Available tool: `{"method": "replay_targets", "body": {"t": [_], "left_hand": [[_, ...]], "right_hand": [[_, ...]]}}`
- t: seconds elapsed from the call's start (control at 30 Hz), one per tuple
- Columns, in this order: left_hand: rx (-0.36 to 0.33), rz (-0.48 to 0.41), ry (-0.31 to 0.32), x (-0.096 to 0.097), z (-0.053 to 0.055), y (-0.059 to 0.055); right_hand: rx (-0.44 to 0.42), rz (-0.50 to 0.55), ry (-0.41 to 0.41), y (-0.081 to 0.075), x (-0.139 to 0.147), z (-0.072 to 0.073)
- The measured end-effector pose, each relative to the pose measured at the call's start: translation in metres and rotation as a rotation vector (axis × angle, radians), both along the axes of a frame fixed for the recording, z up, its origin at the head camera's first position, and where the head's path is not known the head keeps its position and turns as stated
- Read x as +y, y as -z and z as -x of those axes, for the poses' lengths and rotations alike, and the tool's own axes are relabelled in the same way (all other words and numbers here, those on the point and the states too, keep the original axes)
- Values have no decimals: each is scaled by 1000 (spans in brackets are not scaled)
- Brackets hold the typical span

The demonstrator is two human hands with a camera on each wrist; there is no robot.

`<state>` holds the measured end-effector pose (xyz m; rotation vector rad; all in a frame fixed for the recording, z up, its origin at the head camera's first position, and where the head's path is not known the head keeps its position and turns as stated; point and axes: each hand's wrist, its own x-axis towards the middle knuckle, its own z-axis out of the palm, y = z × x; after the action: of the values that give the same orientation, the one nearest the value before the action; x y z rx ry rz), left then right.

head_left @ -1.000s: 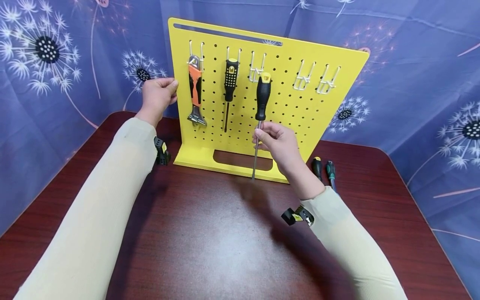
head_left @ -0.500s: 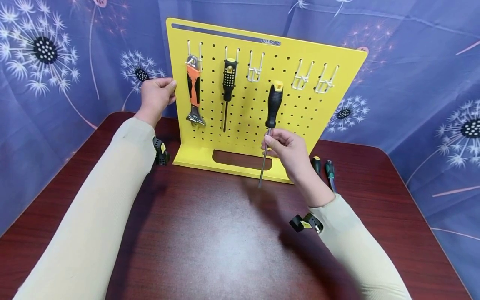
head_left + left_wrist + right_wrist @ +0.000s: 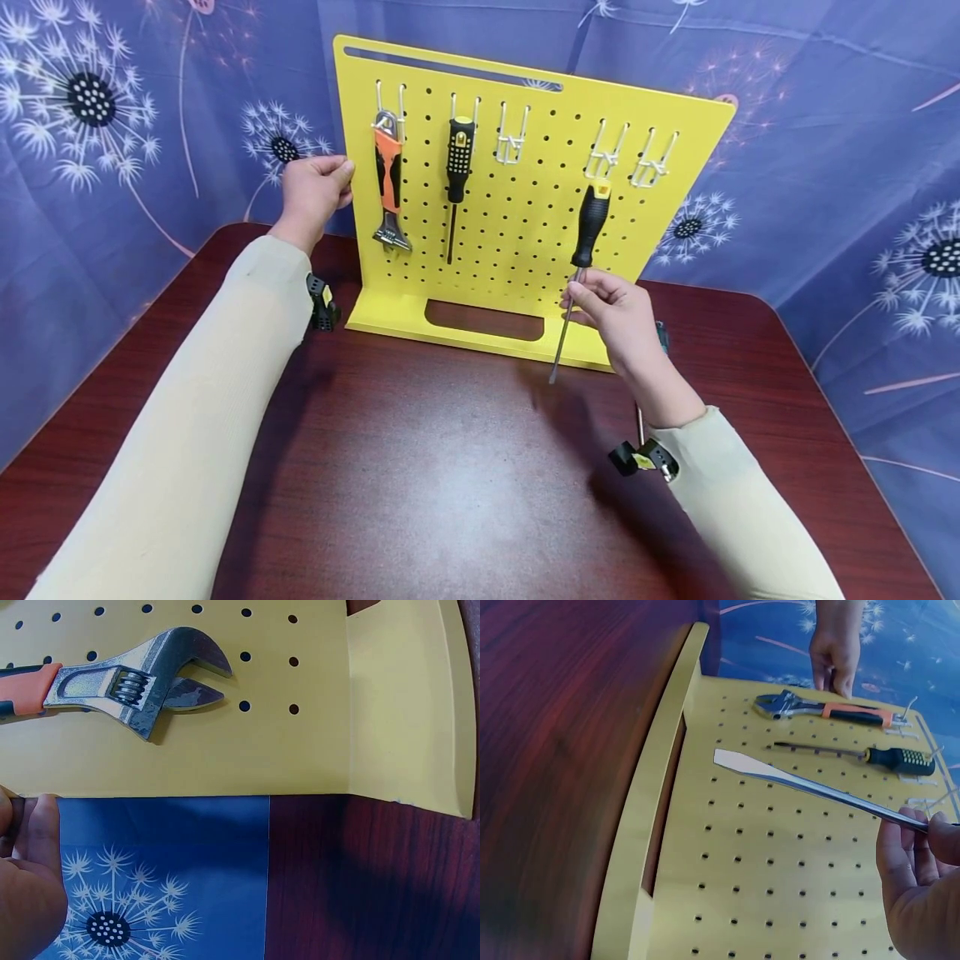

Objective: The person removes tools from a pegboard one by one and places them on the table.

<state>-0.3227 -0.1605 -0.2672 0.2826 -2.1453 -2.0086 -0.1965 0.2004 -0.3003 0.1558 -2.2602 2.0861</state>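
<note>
The head view looks forward and down at the yellow perforated pegboard (image 3: 517, 179); the wrist views face it closer (left nearest), sharing the orange-and-black-handled metal adjustable wrench (image 3: 101, 686).

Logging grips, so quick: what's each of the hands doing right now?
Left hand: closed, pinching the yellow pegboard by its edge.
Right hand: closed, holding a black-handled screwdriver by its shaft.

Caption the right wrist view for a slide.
Right hand pinching a flat-tipped screwdriver by its shaft in front of a yellow pegboard.
</note>
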Motion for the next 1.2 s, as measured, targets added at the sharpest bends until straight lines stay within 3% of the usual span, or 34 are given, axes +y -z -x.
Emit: {"method": "replay_targets", "body": {"t": [0.2, 0.53, 0.87, 1.2], "left_hand": [[-11, 4, -10, -1, 0, -2], [4, 23, -11, -3, -1, -4], [-10, 17, -12, -1, -1, -6], [-46, 41, -9, 0, 1, -1]], "right_hand": [[-21, 4, 14, 3, 13, -3], [-74, -92, 42, 12, 48, -12], [-148, -27, 31, 23, 86, -19], [-285, -246, 75, 31, 125, -16]]}}
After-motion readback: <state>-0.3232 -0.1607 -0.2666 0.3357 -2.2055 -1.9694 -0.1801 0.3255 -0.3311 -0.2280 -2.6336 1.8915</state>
